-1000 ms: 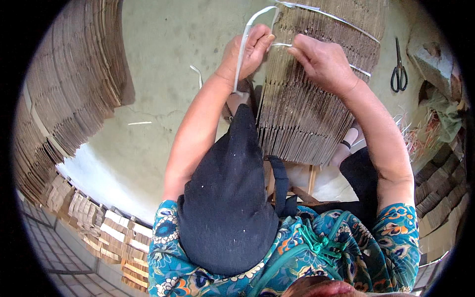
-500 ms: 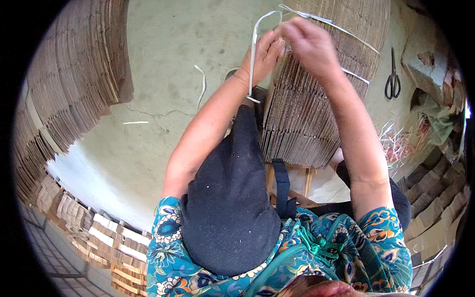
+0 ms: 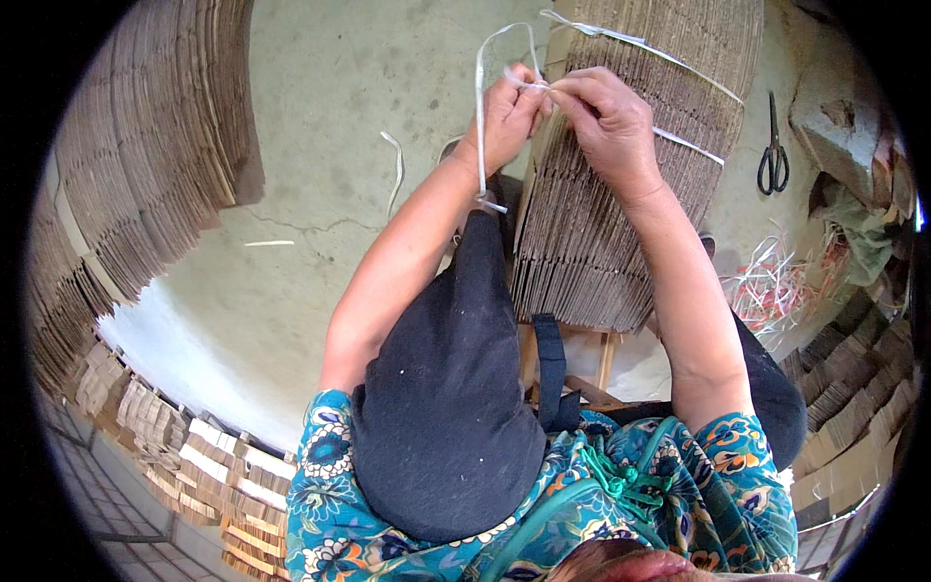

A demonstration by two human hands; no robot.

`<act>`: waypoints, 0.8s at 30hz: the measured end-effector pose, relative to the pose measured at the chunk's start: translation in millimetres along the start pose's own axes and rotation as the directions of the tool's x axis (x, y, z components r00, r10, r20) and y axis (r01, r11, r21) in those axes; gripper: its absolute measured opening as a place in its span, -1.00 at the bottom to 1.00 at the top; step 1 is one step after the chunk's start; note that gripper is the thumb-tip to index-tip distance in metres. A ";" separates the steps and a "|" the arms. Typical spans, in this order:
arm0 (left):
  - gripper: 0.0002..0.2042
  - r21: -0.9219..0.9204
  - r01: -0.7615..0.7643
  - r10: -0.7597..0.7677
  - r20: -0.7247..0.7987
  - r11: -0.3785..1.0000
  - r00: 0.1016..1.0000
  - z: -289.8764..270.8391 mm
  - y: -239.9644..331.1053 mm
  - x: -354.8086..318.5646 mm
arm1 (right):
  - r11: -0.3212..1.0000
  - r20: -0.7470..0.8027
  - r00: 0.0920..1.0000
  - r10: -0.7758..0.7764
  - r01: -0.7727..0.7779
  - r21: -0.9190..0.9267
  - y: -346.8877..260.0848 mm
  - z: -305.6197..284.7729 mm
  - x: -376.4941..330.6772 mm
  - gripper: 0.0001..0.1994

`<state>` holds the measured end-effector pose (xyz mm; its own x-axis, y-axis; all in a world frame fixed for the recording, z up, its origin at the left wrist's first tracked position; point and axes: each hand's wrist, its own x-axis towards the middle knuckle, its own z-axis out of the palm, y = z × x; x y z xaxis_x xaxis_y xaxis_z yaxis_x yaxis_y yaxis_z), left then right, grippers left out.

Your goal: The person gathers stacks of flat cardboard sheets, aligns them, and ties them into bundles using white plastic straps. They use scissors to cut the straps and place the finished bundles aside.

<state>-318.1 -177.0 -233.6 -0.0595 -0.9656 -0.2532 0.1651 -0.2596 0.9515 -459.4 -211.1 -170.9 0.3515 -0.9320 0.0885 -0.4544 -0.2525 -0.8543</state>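
Bundle: stack of flattened cardboard sheets (image 3: 621, 184) on edge before the person, white strap (image 3: 481, 116) already round it.
Hands: left hand (image 3: 506, 114) and right hand (image 3: 606, 118) pinch strap ends at top edge.
Left: knot looks unfinished; loop slack.

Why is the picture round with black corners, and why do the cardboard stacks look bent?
Head view: a fisheye lens gives the round frame with black corners and bows the cardboard stacks near the rim. Daylight is soft and even, without glare; the bundle under the left hand and right hand is sharp, as are the scissors.
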 end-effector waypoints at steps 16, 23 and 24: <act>-0.95 0.608 -0.341 0.425 0.006 0.717 0.905 -0.8 45.1 -10.8 | 0.960 0.300 0.952 0.062 0.025 -0.278 -0.5 -5.9 21.7 -0.83; -0.85 0.706 -0.236 0.347 -0.015 0.668 0.938 -14.0 41.4 -16.4 | 0.979 0.269 0.951 0.149 -0.103 -0.177 1.8 -10.5 18.0 -0.81; -0.83 0.720 -0.189 0.307 -0.036 0.668 0.951 -16.8 40.3 -18.6 | 0.974 0.320 0.920 0.225 -0.202 -0.105 1.0 -12.4 19.4 -0.81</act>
<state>-293.8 -169.8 -193.5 0.0292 -0.9985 0.0452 -0.5877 0.0194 0.8089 -463.2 -232.6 -163.7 0.4826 -0.8316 -0.2749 -0.5994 -0.0848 -0.7960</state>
